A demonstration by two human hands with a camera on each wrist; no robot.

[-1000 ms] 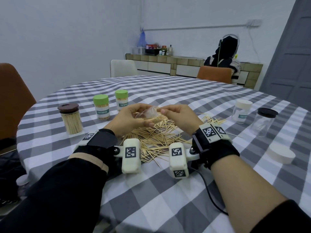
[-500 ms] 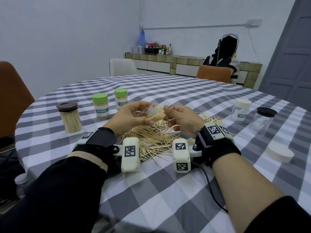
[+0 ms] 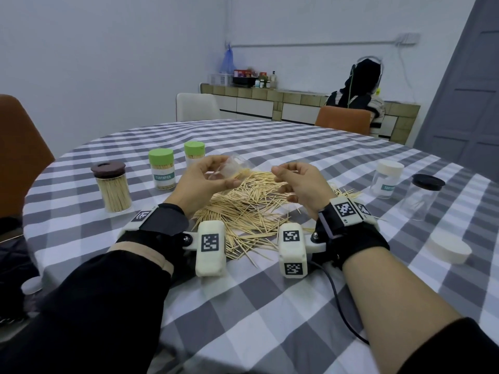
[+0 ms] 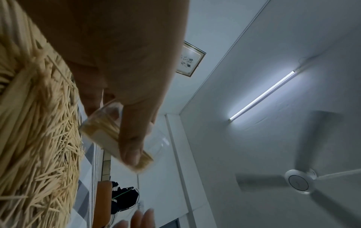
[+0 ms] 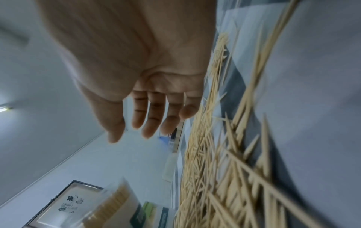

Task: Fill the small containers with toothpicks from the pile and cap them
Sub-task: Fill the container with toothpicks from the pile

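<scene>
My left hand (image 3: 225,171) holds a small clear container (image 3: 242,166) tilted on its side over the toothpick pile (image 3: 251,211). In the left wrist view the thumb presses on the container (image 4: 101,129), which is partly filled with toothpicks. My right hand (image 3: 280,179) hovers a short way to the right of the container's mouth, apart from it. Seen from the right wrist, that hand (image 5: 148,117) has relaxed, nearly straight fingers and grips nothing, above the pile (image 5: 215,169).
Two green-capped filled containers (image 3: 161,168) (image 3: 194,153) and a brown-lidded jar of toothpicks (image 3: 112,187) stand at the left. At the right are a white-capped container (image 3: 387,179), a black-lidded glass jar (image 3: 422,197) and a loose white cap (image 3: 449,248). A person (image 3: 361,87) sits at the back.
My right hand has let go at the container's mouth and drawn back to the right, fingers loosened. The left hand keeps hold of the tilted container, raised slightly.
</scene>
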